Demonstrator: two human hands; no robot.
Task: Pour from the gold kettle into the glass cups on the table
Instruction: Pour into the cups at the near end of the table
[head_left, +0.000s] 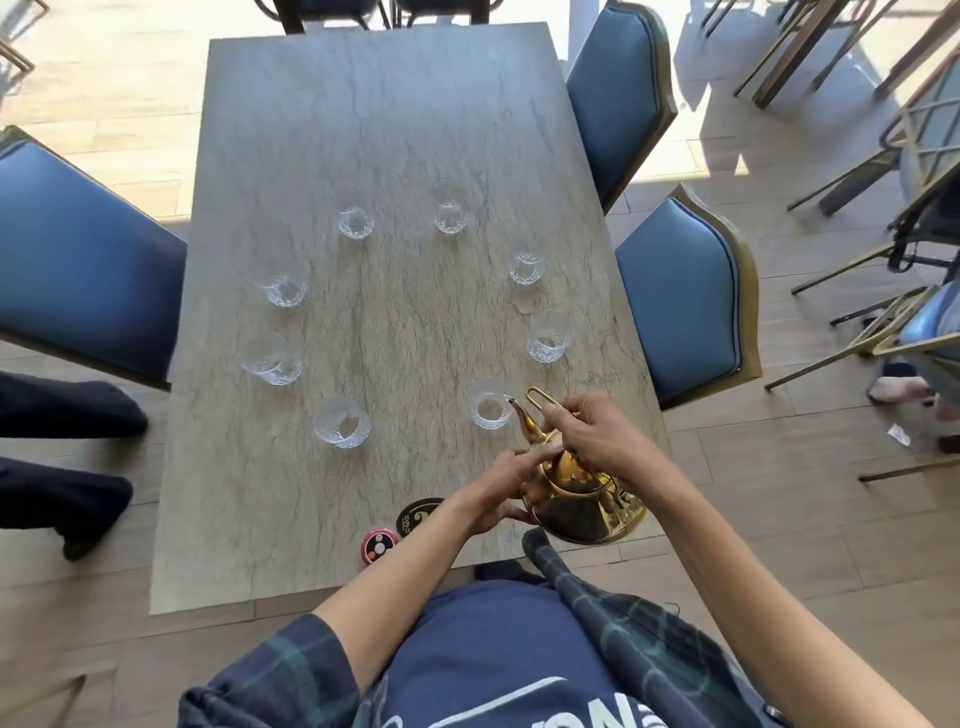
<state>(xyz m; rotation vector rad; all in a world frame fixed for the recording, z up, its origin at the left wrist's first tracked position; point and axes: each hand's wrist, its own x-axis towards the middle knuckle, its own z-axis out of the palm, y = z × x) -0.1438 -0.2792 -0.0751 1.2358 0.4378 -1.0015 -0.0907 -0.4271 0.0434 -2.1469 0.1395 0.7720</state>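
Note:
The gold kettle (582, 506) is tipped forward over the near right part of the grey table (395, 130). Its spout tip sits over the rim of the nearest right glass cup (491, 410). My right hand (597, 434) grips the kettle's thin wire handle from above. My left hand (511, 486) is pressed against the kettle's left side near the lid. Several other clear glass cups stand in a ring, among them one at near left (342, 422), one at far left (355, 218) and one on the right (548, 338).
A round pink call button (381, 545) and a dark oval coaster (418, 517) lie near the table's front edge. Blue padded chairs stand at the left (78, 260) and right (680, 296). A person's dark-trousered legs (62, 415) are at the left.

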